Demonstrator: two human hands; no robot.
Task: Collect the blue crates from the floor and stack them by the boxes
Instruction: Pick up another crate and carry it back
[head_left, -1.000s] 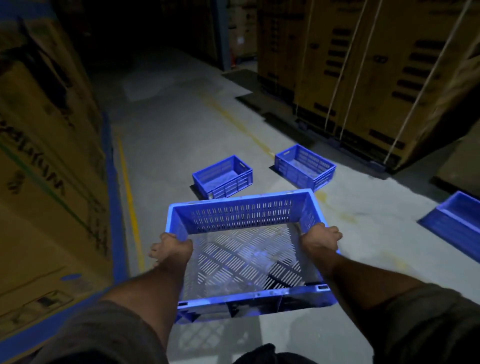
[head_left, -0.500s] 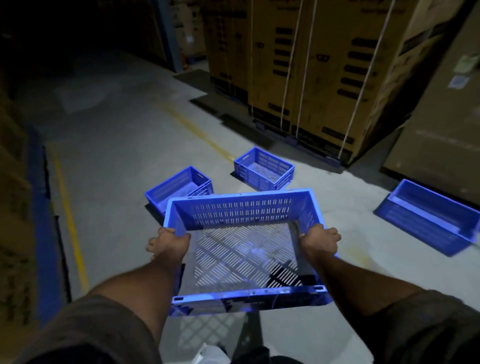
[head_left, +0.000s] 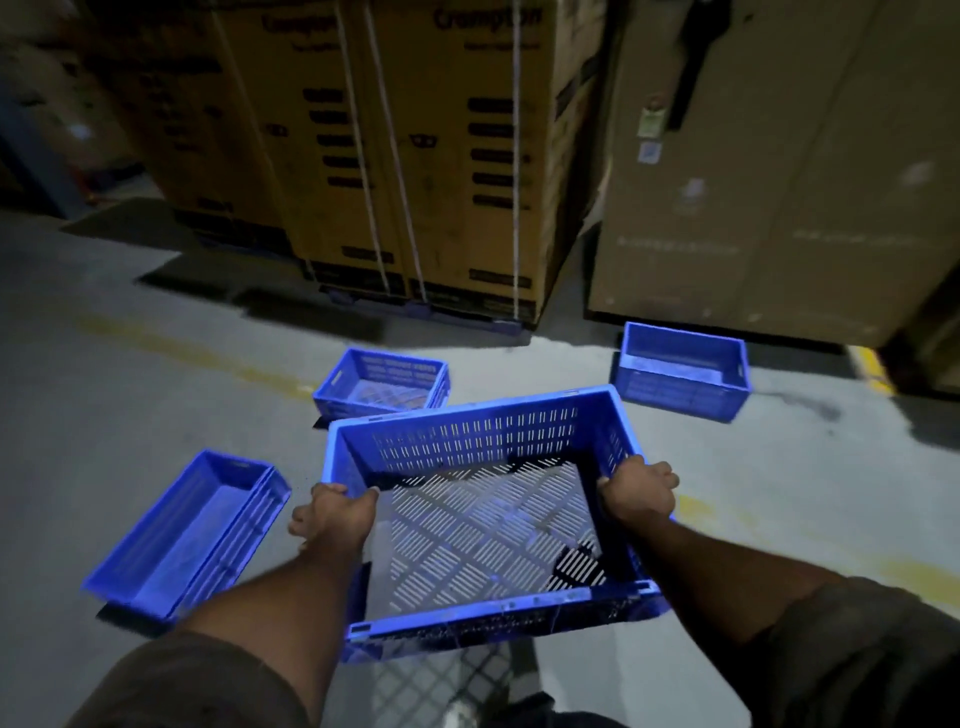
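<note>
A grey concrete floor (head_left: 130, 405) fills the middle of the frame, dimly lit, with a faded yellow line (head_left: 197, 356) running across it at the left and more yellow paint at the right edge. Along the top of the frame stand tall cardboard boxes (head_left: 447, 156) bound with pale straps (head_left: 395, 171), and at the upper right a plainer brown carton (head_left: 769, 208) with small labels on it.

Three blue crates rest on the floor. One small crate (head_left: 382, 384) sits at centre, just beyond the far wall of the carried one. Another crate (head_left: 680, 370) lies at the right, close to the foot of the brown carton. A third, shallow crate (head_left: 187, 535) sits at the lower left, beside the left forearm.

The held crate (head_left: 483, 519) hangs above the floor at the centre of the frame, open side up. It is bright blue, with slotted walls and a base pierced in a diamond pattern. The left hand (head_left: 332, 517) grips its left rim, fingers curled over the edge. The right hand (head_left: 638, 493) grips the right rim the same way. Dark sleeves (head_left: 857, 649) show at the bottom corners.
</note>
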